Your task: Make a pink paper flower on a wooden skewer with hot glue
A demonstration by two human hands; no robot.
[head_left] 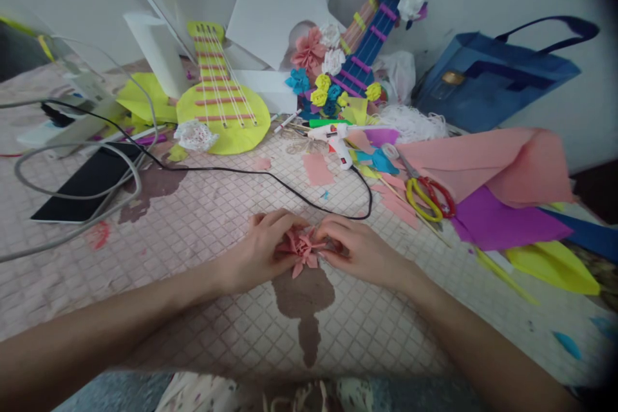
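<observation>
A pink paper flower with pointed petals is held between both hands, just above the table. My left hand grips it from the left, fingers curled around its edge. From the right, my right hand pinches a petal between thumb and fingers. Beyond the hands lies a white glue gun with its black cord looping across the table. Below the flower a brown patch marks the quilted table cover.
Behind stand a yellow paper lute with white strings and a blue one covered in paper flowers. Scissors and pink paper lie at right, near a blue bag. A dark tablet and grey cable are at left.
</observation>
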